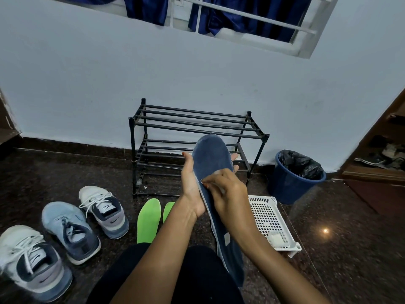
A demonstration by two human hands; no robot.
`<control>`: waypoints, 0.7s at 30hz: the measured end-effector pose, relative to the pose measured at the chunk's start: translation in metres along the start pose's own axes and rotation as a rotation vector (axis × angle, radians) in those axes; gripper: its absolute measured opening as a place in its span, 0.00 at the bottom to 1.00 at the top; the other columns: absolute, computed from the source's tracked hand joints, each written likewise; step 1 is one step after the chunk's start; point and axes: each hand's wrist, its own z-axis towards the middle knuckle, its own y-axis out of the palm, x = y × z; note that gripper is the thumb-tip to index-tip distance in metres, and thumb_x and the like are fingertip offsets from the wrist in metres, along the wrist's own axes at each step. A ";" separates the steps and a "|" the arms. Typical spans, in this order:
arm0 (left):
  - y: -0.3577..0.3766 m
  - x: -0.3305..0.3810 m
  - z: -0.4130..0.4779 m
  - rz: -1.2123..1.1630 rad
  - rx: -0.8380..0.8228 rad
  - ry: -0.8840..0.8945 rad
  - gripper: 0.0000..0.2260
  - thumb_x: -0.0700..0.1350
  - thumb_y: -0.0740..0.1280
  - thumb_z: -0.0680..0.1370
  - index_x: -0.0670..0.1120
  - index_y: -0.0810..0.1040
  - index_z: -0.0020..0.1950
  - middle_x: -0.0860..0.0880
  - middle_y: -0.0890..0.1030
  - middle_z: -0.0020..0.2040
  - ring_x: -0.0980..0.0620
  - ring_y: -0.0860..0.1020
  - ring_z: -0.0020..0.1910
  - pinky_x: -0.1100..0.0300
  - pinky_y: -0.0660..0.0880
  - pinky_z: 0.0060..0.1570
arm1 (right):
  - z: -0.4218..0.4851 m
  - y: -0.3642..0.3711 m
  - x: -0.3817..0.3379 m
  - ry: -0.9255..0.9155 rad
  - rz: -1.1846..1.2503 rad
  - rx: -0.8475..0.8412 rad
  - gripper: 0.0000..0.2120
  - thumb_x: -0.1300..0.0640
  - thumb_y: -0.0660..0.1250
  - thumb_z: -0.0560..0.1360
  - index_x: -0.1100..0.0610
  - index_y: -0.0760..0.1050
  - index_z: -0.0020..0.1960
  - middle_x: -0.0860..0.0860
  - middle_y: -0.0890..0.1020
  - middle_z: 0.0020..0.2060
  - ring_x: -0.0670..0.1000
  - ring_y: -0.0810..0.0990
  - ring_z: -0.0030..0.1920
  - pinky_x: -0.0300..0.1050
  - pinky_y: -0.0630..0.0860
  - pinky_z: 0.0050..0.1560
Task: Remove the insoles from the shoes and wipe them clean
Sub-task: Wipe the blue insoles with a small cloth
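Head view. Person is sitting on the floor (350,227), both forearms reaching forward.

Left hand (190,185) is gripping the blue insole (211,159) from behind. The thumb is lying along the insole's left edge, and the fingers (235,156) are wrapping round the back, tips showing past the right edge. The insole is standing tilted, toe end rising above those fingers and heel end dropping toward the lap.

Right hand (230,196) is pressing on the insole's face just below the left fingers. Its fingers (210,183) are curling narrow and pinching a pale wipe (219,172) against the blue surface.

Two green insoles (149,218) are lying flat on the floor, below and left of the left fingers; the second is partly hidden behind the left wrist. Three shoes are standing well left of the fingers: near white shoe (30,260), blue shoe (70,229), far white shoe (103,210).

Beyond the fingers a black shoe rack (192,123) is standing against the wall. Right of the right fingers a white basket (267,216) is lying on the floor, with a blue bin (293,183) behind it.
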 end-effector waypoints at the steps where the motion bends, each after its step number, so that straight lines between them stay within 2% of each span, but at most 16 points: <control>1: 0.000 0.000 0.000 -0.002 0.005 0.002 0.40 0.71 0.47 0.76 0.41 0.85 0.51 0.35 0.76 0.64 0.40 0.74 0.58 0.47 0.67 0.65 | -0.001 0.000 0.000 -0.007 -0.010 -0.012 0.07 0.66 0.64 0.70 0.62 0.81 0.43 0.48 0.75 0.39 0.49 0.77 0.41 0.32 0.70 0.45; 3: 0.000 0.000 0.001 0.013 0.009 -0.014 0.40 0.71 0.47 0.75 0.40 0.83 0.56 0.35 0.75 0.64 0.39 0.75 0.59 0.48 0.69 0.62 | 0.002 -0.002 0.001 -0.010 -0.039 -0.026 0.08 0.67 0.63 0.70 0.62 0.80 0.42 0.49 0.75 0.38 0.50 0.76 0.40 0.30 0.69 0.44; 6: 0.000 0.001 0.001 0.044 -0.028 -0.055 0.44 0.73 0.45 0.74 0.38 0.75 0.66 0.37 0.74 0.67 0.40 0.71 0.68 0.49 0.66 0.68 | 0.014 -0.006 0.006 0.014 -0.105 -0.015 0.07 0.70 0.63 0.70 0.64 0.80 0.42 0.54 0.76 0.39 0.52 0.76 0.41 0.28 0.66 0.42; 10: 0.001 0.003 -0.002 0.033 -0.069 -0.069 0.45 0.73 0.43 0.74 0.38 0.77 0.63 0.39 0.75 0.67 0.44 0.72 0.67 0.52 0.66 0.67 | 0.018 -0.005 0.009 0.035 -0.124 -0.004 0.07 0.71 0.64 0.71 0.64 0.80 0.44 0.54 0.76 0.39 0.54 0.76 0.43 0.32 0.68 0.43; 15: -0.002 0.002 0.000 0.036 0.006 -0.006 0.41 0.71 0.45 0.76 0.41 0.84 0.52 0.37 0.78 0.62 0.40 0.74 0.59 0.45 0.62 0.69 | -0.002 0.000 0.000 -0.011 -0.055 -0.042 0.07 0.66 0.64 0.70 0.62 0.80 0.42 0.53 0.76 0.38 0.52 0.77 0.40 0.32 0.70 0.43; 19: -0.002 0.001 0.001 0.038 0.017 -0.024 0.41 0.72 0.46 0.75 0.39 0.81 0.57 0.35 0.74 0.65 0.38 0.72 0.64 0.46 0.66 0.66 | 0.004 -0.004 0.002 0.001 -0.066 -0.037 0.06 0.68 0.65 0.70 0.63 0.80 0.43 0.51 0.75 0.39 0.51 0.76 0.40 0.28 0.68 0.44; 21: 0.000 0.002 0.001 0.045 -0.001 -0.041 0.43 0.72 0.45 0.75 0.37 0.76 0.64 0.36 0.74 0.67 0.40 0.71 0.67 0.49 0.65 0.68 | 0.014 -0.007 0.007 0.029 -0.097 -0.005 0.06 0.70 0.65 0.71 0.64 0.80 0.44 0.52 0.75 0.39 0.50 0.75 0.41 0.24 0.66 0.44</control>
